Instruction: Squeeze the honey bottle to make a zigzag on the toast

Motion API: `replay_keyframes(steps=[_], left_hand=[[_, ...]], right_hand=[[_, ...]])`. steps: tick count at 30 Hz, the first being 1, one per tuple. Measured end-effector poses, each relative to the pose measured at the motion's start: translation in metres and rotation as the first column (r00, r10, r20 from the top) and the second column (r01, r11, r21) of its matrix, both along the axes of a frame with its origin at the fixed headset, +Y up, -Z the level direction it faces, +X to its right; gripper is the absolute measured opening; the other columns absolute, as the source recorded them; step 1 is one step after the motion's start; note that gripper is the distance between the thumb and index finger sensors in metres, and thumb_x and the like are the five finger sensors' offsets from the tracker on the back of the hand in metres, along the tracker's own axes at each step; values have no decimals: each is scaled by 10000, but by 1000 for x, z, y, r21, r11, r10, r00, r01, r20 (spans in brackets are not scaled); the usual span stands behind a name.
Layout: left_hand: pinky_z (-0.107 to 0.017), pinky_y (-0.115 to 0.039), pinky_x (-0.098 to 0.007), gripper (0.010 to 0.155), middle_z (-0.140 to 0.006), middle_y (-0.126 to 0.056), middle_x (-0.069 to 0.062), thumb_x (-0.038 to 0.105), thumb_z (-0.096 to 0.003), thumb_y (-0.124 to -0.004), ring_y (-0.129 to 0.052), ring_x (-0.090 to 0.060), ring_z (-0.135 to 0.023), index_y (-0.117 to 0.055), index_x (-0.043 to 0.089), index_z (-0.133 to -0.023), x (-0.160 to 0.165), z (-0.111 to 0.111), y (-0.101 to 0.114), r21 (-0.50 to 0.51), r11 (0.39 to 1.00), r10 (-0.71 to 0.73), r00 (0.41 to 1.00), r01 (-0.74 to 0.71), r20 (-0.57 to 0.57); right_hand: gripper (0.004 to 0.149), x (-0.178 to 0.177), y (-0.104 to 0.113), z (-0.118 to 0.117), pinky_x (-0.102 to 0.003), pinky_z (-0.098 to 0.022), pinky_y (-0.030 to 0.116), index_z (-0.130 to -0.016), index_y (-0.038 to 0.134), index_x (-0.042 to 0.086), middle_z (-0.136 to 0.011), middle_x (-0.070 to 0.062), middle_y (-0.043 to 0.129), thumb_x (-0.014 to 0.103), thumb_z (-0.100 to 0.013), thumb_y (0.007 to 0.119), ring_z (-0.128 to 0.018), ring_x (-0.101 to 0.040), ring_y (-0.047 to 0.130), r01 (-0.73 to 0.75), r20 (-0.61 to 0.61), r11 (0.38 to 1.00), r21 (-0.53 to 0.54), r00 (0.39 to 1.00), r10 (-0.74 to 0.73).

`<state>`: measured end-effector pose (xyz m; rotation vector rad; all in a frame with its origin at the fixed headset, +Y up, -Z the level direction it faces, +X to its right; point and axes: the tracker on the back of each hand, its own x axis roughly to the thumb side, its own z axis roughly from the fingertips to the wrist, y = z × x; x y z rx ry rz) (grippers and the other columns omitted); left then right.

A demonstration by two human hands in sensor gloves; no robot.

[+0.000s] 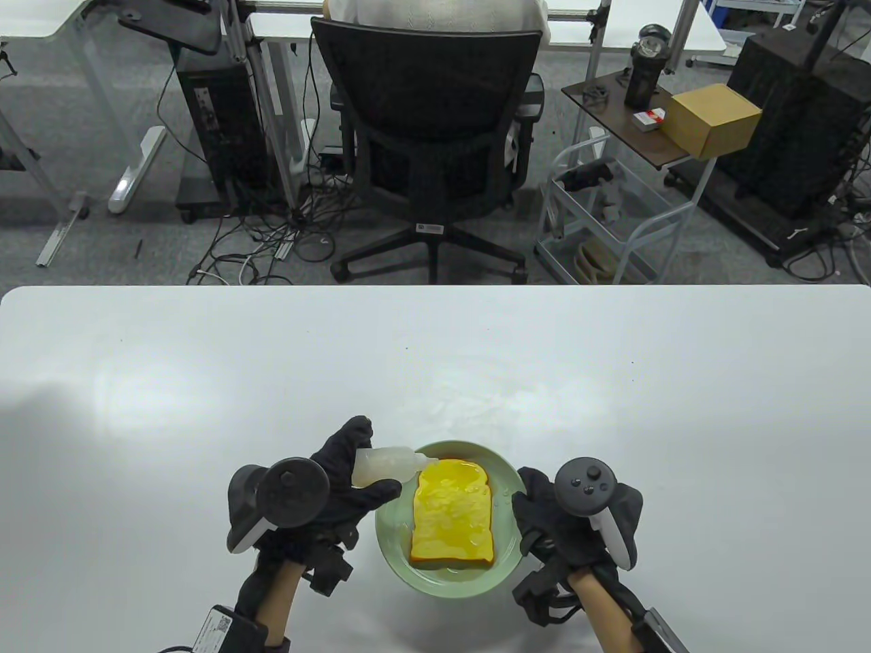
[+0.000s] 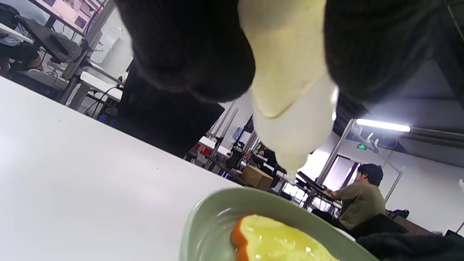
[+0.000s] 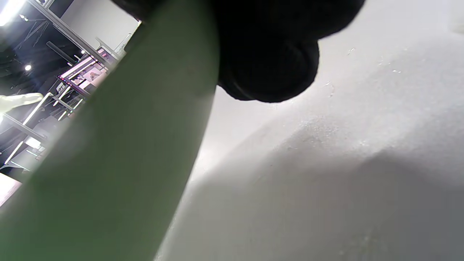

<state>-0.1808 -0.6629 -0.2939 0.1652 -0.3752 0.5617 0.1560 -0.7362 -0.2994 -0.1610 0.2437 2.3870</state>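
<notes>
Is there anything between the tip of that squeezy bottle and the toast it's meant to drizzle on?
Nothing visible. The left hand holds the honey bottle tilted, nozzle over the toast's far corner. In the left wrist view only open air lies between them. The right hand rests at the plate's right rim, off the toast.

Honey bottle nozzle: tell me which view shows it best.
The left wrist view. There the honey bottle hangs between the left hand's fingers, its nozzle pointing down above the plate and toast. The table view shows the bottle small. The right wrist view shows mostly the plate's rim, no nozzle.
</notes>
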Motion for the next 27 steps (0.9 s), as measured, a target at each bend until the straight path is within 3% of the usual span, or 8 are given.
replay_keyframes(steps=[8,15,20,21,23,27], left_hand=[[-481,-948,-306,833,-1001,-684,-72,475,-349,-995,-980,-220,-676,-552,237,-1012,1,1,3,5,1000,-11,999,11,48],[-485,-943,-305,812,-1025,-671,-139,451,-411,-940,-973,-239,-677,-544,271,-1097,3,2,5,14,1000,1,998,-2,62],[-502,-918,-324,843,-1028,-654,-137,511,-439,-856,-945,-245,-698,-459,259,-1139,3,3,5,27,1000,-11,999,10,47],[-498,-916,-328,862,-1024,-659,-138,581,-442,-826,-945,-249,-695,-448,249,-1142,2,3,5,35,999,-1,999,-1,39],[-493,-907,-340,856,-1016,-667,-135,555,-454,-801,-941,-259,-689,-420,230,-1148,1,3,5,29,999,21,999,-22,38],[-457,-901,-361,861,-974,-726,-115,613,-455,-776,-956,-273,-645,-460,199,-1140,-4,4,5,66,996,51,999,-52,19]], right_hand=[[511,-1,1,0,-297,-257,864,-971,689,144,-664,-81,974,309,-491,751,-449,-281,991,8,3,1000,18,1000,-8],[509,0,1,0,-297,-253,870,-969,688,133,-663,-82,980,304,-493,745,-447,-280,997,6,15,999,36,1000,-7],[512,0,1,0,-289,-221,899,-957,685,98,-647,-88,1008,294,-488,750,-419,-272,1036,17,24,999,41,1000,-18],[512,0,1,0,-288,-218,901,-956,683,97,-645,-90,1011,294,-488,750,-416,-273,1039,16,23,999,43,1000,-17],[511,-1,0,0,-289,-215,903,-955,683,99,-645,-94,1013,292,-488,752,-412,-275,1043,13,16,999,47,1000,-14],[509,-6,1,1,-290,-221,900,-957,687,108,-646,-94,1011,297,-489,752,-414,-276,1038,7,-21,999,49,1000,-6]])
